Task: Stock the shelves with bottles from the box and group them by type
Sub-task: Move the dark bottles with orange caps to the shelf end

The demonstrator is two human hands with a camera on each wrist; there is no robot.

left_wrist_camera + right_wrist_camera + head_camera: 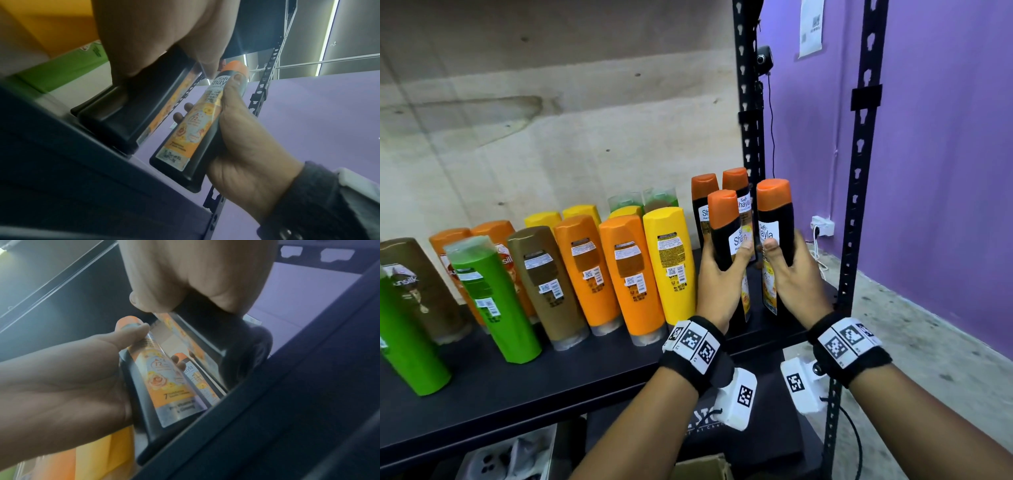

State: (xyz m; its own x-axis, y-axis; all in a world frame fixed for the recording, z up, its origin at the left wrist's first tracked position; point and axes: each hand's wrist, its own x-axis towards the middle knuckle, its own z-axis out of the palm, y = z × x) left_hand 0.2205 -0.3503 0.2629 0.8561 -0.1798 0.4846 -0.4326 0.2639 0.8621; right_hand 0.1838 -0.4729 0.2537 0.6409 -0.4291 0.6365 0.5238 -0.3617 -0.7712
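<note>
In the head view my left hand [717, 277] grips a black bottle with an orange cap [723, 222]. My right hand [794, 274] grips a matching black bottle [774, 209] just to its right. Both stand upright at the right end of the black shelf [585, 370]; I cannot tell if their bases touch it. Two more of the same bottles [703, 192] stand behind them. The left wrist view shows my left hand [164, 40] round its bottle [123, 113]. The right wrist view shows my right hand [195, 275] round its own bottle [236, 340].
Left of my hands, rows of yellow [669, 260], orange [630, 274], brown [544, 281] and green bottles [489, 298] fill the shelf. Black upright posts [859, 171] bound its right end. A cardboard box [702, 467] sits below. A purple wall lies to the right.
</note>
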